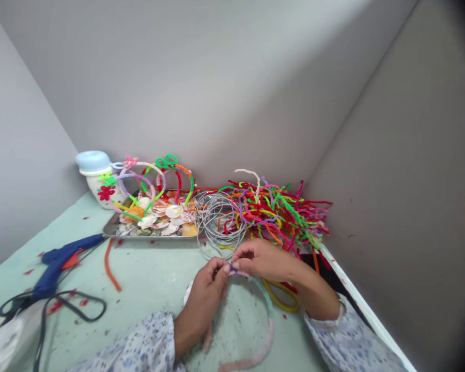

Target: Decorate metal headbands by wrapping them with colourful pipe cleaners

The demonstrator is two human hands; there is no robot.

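Note:
Near the table's front, my left hand (203, 297) and my right hand (265, 261) meet fingertip to fingertip. Between them is a headband (270, 318) wrapped in fuzzy pipe cleaner, pale green and pink along its right side. My left thumb and fingers pinch its top. A small bit of purple pipe cleaner (233, 268) shows there, with my right thumb and fingers closed on it. My fingers hide most of the purple piece. The left side of the headband is hidden behind my left hand and forearm.
Behind my hands lie a coil of wire hoops (220, 222) and a heap of coloured pipe cleaners (282, 212). A metal tray (155, 236) holds shells, with finished headbands (165, 178) above it. A blue glue gun (58, 263), its cord and a white jar (101, 181) are at left.

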